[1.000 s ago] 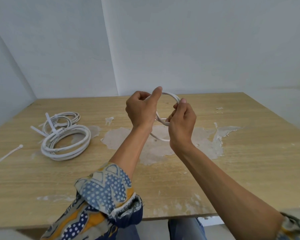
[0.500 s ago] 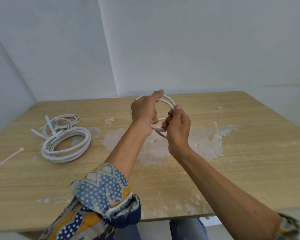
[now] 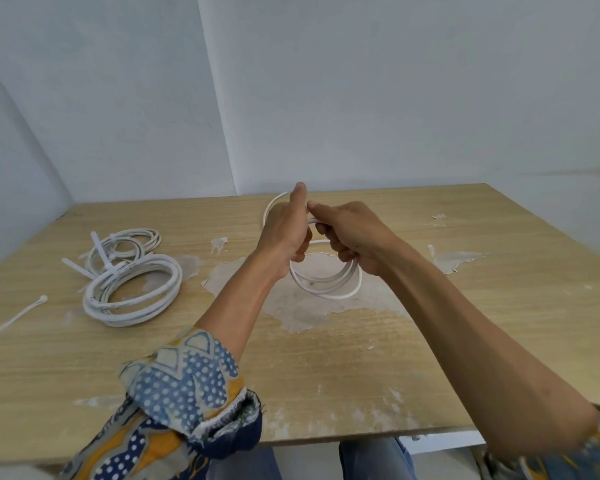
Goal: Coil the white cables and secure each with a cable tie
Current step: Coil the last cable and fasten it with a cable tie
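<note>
Above the middle of the table I hold a white cable [image 3: 329, 289] wound into a small coil of a few loops. My left hand [image 3: 286, 233] grips the coil's left side, its index finger pointing up, and a free cable end arcs out past it. My right hand [image 3: 352, 237] grips the coil's top and right side with curled fingers. At the left of the table lie a thick coiled white cable [image 3: 132, 292] and a thinner coiled white cable [image 3: 129, 242], each with a white cable tie [image 3: 101, 252] sticking out.
A loose white cable tie [image 3: 13, 318] lies near the table's left edge. The wooden table [image 3: 482, 323] has patches of peeled veneer in the middle and at the right. Pale walls stand close behind and to the left.
The coil has dropped lower and its loops now hang below my hands. My right hand has moved up to the coil's top, beside my left hand.
</note>
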